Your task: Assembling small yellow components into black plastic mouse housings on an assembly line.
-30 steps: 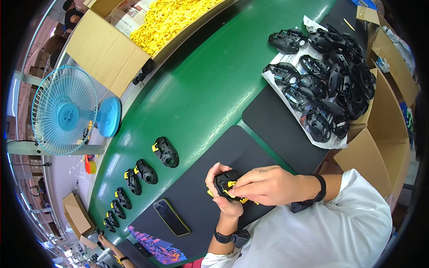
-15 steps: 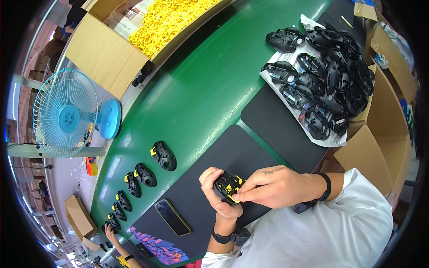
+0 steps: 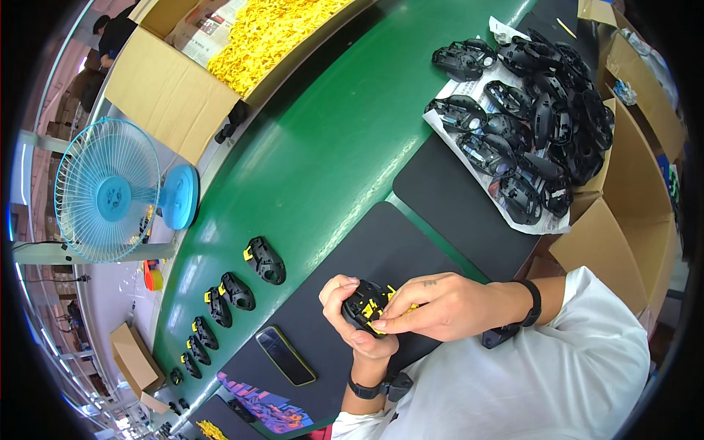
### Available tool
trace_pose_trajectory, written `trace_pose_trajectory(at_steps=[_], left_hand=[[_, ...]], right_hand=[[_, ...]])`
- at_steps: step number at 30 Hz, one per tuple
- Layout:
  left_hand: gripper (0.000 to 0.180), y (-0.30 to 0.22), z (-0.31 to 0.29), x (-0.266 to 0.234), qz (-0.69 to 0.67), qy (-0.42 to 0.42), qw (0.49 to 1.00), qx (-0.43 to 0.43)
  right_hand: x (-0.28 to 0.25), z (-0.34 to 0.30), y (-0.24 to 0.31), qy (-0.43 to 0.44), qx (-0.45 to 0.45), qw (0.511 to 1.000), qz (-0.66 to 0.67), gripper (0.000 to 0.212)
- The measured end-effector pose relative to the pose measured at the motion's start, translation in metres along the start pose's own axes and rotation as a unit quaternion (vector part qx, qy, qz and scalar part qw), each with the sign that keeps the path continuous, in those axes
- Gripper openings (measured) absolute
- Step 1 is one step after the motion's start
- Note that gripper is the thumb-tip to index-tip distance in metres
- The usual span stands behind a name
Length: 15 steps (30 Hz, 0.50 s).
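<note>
Your left hand [image 3: 346,328] is gripping a black mouse shell [image 3: 358,299], held above the black mat [image 3: 367,253] in front of you. Your right hand [image 3: 434,305] has its fingertips drawn together at the yellow pieces [image 3: 369,309] on that shell; whether they pinch one cannot be told. A phone [image 3: 285,356] lies on the mat, and a row of similar shells [image 3: 265,262] stands beyond on the green counter [image 3: 308,139].

Lower centre: left hand [image 3: 372,345] cups a black shell [image 3: 359,299]; right hand [image 3: 440,308] touches yellow parts [image 3: 370,312] on it. Upper right: black mouse-shaped shells [image 3: 546,121] heaped on paper [image 3: 551,226]. Left: blue fan [image 3: 113,199]. Upper left: carton [image 3: 172,103], yellow pieces [image 3: 268,40].
</note>
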State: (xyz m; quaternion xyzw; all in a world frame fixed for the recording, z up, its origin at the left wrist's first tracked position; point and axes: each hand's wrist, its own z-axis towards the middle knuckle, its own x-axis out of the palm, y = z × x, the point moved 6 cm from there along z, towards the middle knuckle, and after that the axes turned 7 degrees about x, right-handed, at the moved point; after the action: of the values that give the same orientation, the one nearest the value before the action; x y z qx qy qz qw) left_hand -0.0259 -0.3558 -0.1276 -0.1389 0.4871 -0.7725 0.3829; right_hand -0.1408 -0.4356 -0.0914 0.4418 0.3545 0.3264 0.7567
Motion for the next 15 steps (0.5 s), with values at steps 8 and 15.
trace_pose_trajectory(at_steps=[8, 15], left_hand=[[0.065, -0.002, 0.004, 0.004, -0.043, -0.035, 0.997, 0.056], [0.065, -0.008, 0.005, 0.004, -0.056, -0.075, 0.992, 0.087]], right_hand=[[0.000, -0.006, 0.014, -0.023, -0.074, 0.988, -0.131, 0.039], [-0.001, -0.010, 0.026, -0.012, -0.093, 0.970, -0.224, 0.042]])
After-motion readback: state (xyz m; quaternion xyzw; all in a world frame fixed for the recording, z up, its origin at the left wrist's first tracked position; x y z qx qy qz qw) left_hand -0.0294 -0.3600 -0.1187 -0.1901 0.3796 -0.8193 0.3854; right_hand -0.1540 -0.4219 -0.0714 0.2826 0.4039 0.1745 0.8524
